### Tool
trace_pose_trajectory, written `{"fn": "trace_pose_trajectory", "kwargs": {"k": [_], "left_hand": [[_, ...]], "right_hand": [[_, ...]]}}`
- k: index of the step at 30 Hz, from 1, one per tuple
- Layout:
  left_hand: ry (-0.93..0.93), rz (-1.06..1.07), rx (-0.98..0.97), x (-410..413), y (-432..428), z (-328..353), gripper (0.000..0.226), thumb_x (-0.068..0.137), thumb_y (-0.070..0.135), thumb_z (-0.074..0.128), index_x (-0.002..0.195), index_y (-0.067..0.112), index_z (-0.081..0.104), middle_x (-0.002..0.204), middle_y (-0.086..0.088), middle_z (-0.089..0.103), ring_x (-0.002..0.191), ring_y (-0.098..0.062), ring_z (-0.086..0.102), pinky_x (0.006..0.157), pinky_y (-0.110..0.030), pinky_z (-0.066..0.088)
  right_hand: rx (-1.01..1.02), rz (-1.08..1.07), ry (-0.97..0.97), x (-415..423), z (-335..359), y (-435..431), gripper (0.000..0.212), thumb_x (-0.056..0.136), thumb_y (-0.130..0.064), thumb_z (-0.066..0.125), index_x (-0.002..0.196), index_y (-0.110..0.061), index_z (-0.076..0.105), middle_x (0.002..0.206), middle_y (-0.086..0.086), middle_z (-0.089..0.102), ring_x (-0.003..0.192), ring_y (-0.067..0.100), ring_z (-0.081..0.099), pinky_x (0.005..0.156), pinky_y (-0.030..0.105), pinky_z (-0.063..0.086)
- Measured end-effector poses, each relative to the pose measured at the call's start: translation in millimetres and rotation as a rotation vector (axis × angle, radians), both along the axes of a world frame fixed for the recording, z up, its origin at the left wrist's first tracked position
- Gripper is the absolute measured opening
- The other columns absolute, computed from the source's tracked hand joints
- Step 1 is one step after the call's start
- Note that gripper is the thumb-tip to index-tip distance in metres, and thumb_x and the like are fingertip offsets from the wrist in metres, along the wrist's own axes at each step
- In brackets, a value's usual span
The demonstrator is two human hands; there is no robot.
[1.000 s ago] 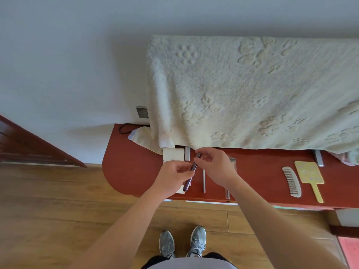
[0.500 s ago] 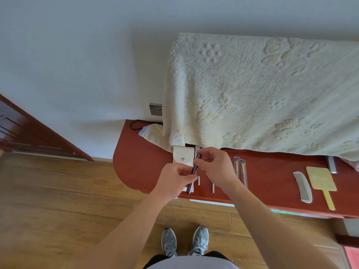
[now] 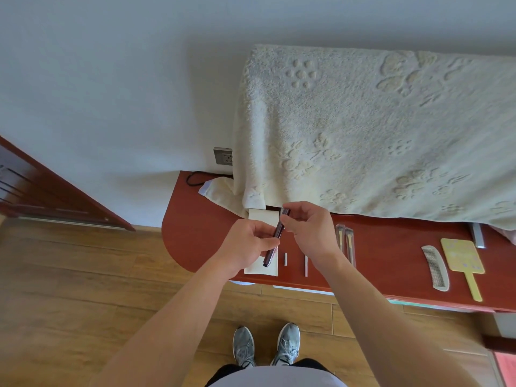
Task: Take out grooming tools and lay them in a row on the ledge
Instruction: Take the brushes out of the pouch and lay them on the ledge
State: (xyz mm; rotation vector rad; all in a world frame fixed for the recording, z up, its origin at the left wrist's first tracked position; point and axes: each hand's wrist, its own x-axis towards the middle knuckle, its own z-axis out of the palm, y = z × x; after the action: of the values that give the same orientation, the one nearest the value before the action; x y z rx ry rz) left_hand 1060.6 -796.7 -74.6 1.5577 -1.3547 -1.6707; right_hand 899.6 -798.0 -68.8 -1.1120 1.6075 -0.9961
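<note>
The person is partway through the job: 1 tool is out and not yet laid down. It is dark, thin and smooth, shaped like a pen. The left hand has its fingers curled round the low half. The right hand pinches the top end with thumb and fingertip. The tool hangs tilted in the air, over the soft cream pouch that lies flat under the fingers on the red ledge.

I think the next move is to put it down flat, in a free spot, straight like the rest. Just right of the left fingers lie a short stick and a long stick, thin and pale. By the right wrist are 2 tools in clear sleeves. Far right of the fingers sit a grey comb with fine teeth and a flat yellow mirror. A fluffy towel hangs just above the fingers.
</note>
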Motion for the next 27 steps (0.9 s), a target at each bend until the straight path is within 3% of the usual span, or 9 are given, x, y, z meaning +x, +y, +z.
{"fn": "trace_pose_trajectory", "kwargs": {"k": [12,17,21,27], "left_hand": [[-0.047,0.025,0.007,-1,-2,6,0.009,0.084,0.005,0.075,0.094,0.007,0.075,0.077,-0.006,0.073,0.071,-0.014,0.069,0.065,-0.024,0.052],[-0.105,-0.094,0.028,7,8,3,0.01,0.085,0.002,0.072,0.09,0.01,0.076,0.077,-0.008,0.073,0.068,-0.015,0.069,0.064,-0.023,0.054],[-0.094,-0.019,0.053,15,20,-6,0.011,0.087,0.006,0.071,0.089,0.015,0.078,0.083,-0.006,0.073,0.075,-0.015,0.071,0.068,-0.024,0.056],[-0.059,0.047,0.035,8,8,-2,0.01,0.085,0.002,0.072,0.091,0.009,0.077,0.081,-0.008,0.073,0.072,-0.016,0.071,0.066,-0.024,0.057]], "right_hand": [[0.011,-0.063,-0.016,6,-3,-1,0.019,0.081,-0.012,0.072,0.093,-0.027,0.072,0.08,-0.003,0.072,0.08,0.017,0.07,0.082,0.044,0.059],[0.004,-0.175,-0.084,-7,5,-10,0.02,0.082,-0.004,0.069,0.09,-0.023,0.071,0.071,-0.002,0.072,0.073,0.022,0.07,0.08,0.051,0.058],[-0.015,-0.173,-0.051,-31,17,-26,0.018,0.085,-0.004,0.066,0.099,-0.013,0.071,0.073,0.003,0.073,0.07,0.015,0.068,0.084,0.045,0.058],[0.008,-0.095,-0.017,-12,4,-15,0.019,0.086,-0.007,0.067,0.102,-0.016,0.07,0.07,-0.003,0.072,0.075,0.018,0.069,0.082,0.044,0.058]]}}
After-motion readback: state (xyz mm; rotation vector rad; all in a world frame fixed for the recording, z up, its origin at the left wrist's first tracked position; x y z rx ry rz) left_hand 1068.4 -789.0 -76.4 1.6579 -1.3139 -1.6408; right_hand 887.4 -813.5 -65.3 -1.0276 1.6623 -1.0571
